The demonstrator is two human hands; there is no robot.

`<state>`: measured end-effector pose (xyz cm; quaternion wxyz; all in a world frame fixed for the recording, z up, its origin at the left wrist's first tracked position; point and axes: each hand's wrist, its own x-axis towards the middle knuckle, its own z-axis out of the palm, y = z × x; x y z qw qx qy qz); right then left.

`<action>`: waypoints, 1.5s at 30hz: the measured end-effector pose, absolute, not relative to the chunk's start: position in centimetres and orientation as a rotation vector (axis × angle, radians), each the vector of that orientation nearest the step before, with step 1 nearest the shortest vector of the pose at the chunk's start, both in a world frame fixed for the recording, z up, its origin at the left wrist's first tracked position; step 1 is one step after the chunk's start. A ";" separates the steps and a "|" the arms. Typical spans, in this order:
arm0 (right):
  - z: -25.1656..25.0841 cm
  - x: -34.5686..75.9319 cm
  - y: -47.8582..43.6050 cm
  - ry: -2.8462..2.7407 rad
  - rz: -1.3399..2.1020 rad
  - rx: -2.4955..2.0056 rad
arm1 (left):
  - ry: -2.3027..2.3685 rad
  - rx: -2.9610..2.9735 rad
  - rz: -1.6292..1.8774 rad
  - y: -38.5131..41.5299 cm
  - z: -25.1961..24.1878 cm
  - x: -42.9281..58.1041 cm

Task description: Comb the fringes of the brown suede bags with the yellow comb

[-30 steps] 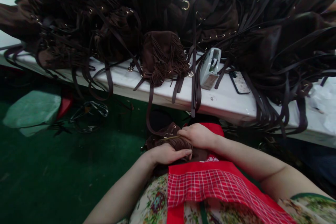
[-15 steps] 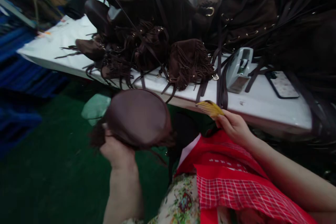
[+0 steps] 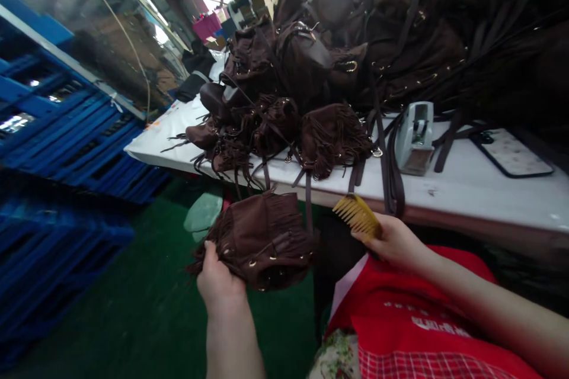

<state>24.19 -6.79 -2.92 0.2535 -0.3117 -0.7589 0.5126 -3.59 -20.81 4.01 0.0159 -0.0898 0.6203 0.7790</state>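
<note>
My left hand [image 3: 220, 281] grips a small dark brown fringed bag [image 3: 267, 231] by its left side, thumb on top. The bag is held in the air in front of the table edge, its fringed side up and its eyelet-lined mouth facing me. In my right hand [image 3: 393, 240] is a yellow comb [image 3: 358, 216], its teeth pointing left toward the bag but apart from it. My fingers are closed around the comb's right end. Just beyond, another fringed bag [image 3: 333, 136] lies at the front of the white table [image 3: 471, 195].
A heap of brown bags [image 3: 302, 65] covers the back of the table. A tape dispenser [image 3: 415, 139] and a phone [image 3: 511, 153] lie on the right. Blue pallets [image 3: 80, 130] are stacked at left. A pale green stool [image 3: 204, 213] stands on the green floor.
The bag in my left hand has turned over, from its smooth round base to its fringed side. The view has shifted up and left. My right hand still holds the comb.
</note>
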 end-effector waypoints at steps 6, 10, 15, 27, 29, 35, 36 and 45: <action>-2.1 23.1 -7.0 -1.943 1.592 -0.860 | 1.825 -0.116 2.254 -19.1 2.3 0.5; -2.6 22.1 -6.9 -1.808 1.762 -0.877 | 1.756 -0.075 2.166 -18.3 2.3 2.7; -3.2 21.1 -5.9 -1.628 1.633 -0.985 | 1.822 -0.079 2.085 -18.8 2.1 4.1; -5.9 20.9 -6.6 -1.775 1.725 -0.850 | 1.792 0.139 2.056 -20.0 1.7 5.5; -6.1 21.5 -7.0 -1.876 1.568 -0.845 | 1.792 0.139 2.079 -20.1 1.8 5.5; -4.1 23.1 -6.1 -1.527 1.174 -1.057 | 1.796 0.114 2.094 -20.4 1.5 4.9; -3.8 23.2 -5.8 -1.512 1.207 -1.041 | 1.804 0.120 2.109 -20.4 1.3 4.8; -5.7 21.9 -5.0 -1.551 1.603 -0.878 | 1.802 0.224 2.099 -20.5 1.9 5.3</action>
